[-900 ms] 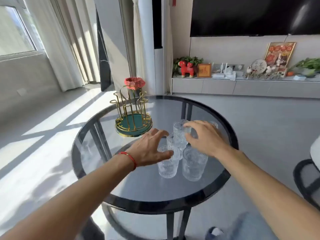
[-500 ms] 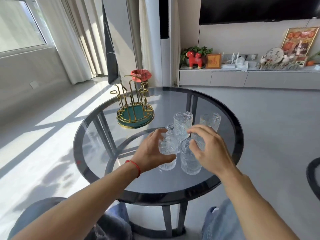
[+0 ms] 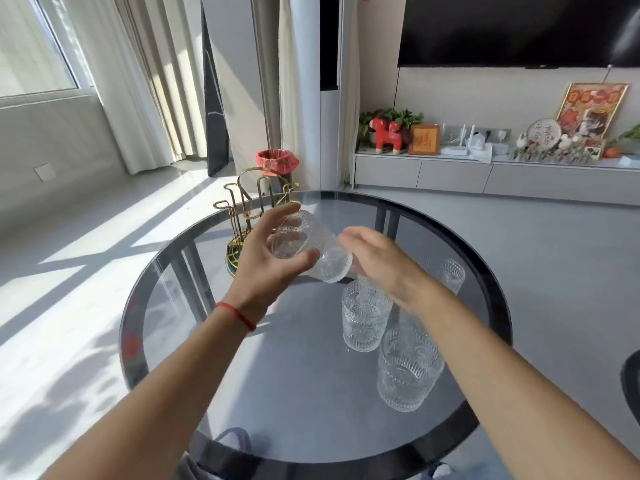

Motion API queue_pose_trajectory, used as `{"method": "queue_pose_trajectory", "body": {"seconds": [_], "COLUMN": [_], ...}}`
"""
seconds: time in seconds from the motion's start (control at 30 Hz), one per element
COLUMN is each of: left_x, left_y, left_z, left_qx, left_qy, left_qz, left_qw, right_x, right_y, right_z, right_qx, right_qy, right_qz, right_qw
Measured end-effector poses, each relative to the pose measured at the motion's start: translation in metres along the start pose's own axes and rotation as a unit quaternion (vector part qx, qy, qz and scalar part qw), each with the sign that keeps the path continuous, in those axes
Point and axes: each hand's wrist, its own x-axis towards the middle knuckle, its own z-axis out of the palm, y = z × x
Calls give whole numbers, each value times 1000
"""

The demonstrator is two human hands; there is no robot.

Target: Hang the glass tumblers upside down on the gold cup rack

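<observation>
I see a sunlit living room with a round dark glass table (image 3: pixel 263 393). My left hand (image 3: pixel 266 268) grips one glass tumbler (image 3: pixel 308 251), lifted and tipped sideways, just in front of the gold cup rack (image 3: pixel 249 213) and partly hiding it. My right hand (image 3: pixel 384 261) hovers beside it, fingers loose and empty. Three tumblers stand on the table: one central (image 3: pixel 363 317), one nearest me (image 3: pixel 408 372), one (image 3: pixel 450 275) behind my right wrist.

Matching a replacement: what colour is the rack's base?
Dark green with a gold rim, on the rack, mostly hidden behind the left hand; head view.
</observation>
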Motion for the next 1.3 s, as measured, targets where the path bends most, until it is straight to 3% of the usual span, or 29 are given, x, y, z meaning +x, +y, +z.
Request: {"method": "queue_pose_trajectory", "body": {"seconds": [0.07,0.17,0.27,0.4,0.47,0.57,0.73,0.9,1.0,1.3], "left_x": [9,22,31,21,12,8,1,-1,-2,0], "left_y": [-13,-35,-55,-76,-91,-110,-139,-155,-159,-162], "left_z": [1,-1,-11,-28,-38,-53,-50,-42,-42,-42], "left_qx": [-82,-153,-179,3,155,372,483,537,549,555], "left_qy": [20,20,-2,-72,-35,12,-60,-101,-99,-98], "left_qz": [-43,-77,-112,-123,-71,-12,-12,-44,-42,-36], "left_qw": [996,985,977,990,985,928,874,837,829,825], "right_x": [24,49,65,76,77,76,102,168,207,280], "right_y": [-2,-1,1,7,10,7,-21,-62,-81,-96], "right_z": [6,11,13,8,-2,-19,-31,-13,6,44], "right_qx": [86,251,269,161,69,28,72,23,-24,-236], "right_qy": [-28,-98,-102,6,69,121,204,260,238,42], "right_qz": [63,115,108,93,75,47,-11,-110,-146,-149], "right_qw": [994,956,951,983,992,991,976,959,960,959]}}
